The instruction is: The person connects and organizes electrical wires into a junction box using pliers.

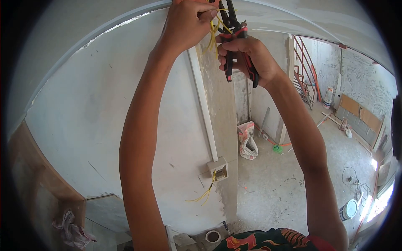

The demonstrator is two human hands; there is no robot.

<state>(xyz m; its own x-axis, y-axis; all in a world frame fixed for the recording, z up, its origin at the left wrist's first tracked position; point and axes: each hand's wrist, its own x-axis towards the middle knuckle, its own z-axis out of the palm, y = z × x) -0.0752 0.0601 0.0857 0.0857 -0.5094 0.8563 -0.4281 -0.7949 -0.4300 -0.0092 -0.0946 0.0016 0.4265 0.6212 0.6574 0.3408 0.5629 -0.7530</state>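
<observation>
Both my arms reach up to the top of the view. My left hand [186, 25] pinches a yellow wire [226, 9] between thumb and fingers, in front of an orange thing [208, 2] cut off by the upper edge. My right hand [257, 54] is wrapped round the black-and-red handles of a wire stripper [239, 34]. Its jaws point upward and overlap the held wire in this view. Several more yellow wires dangle between the two hands.
White trunking [203, 108] runs down the wall to an outlet box [217, 169] with yellow wires [206, 193] sticking out. A torn sack [248, 144] stands on the floor. Behind are a red-railed staircase [302, 73], leaning boards [358, 117], and a bucket [348, 210] near loose cable.
</observation>
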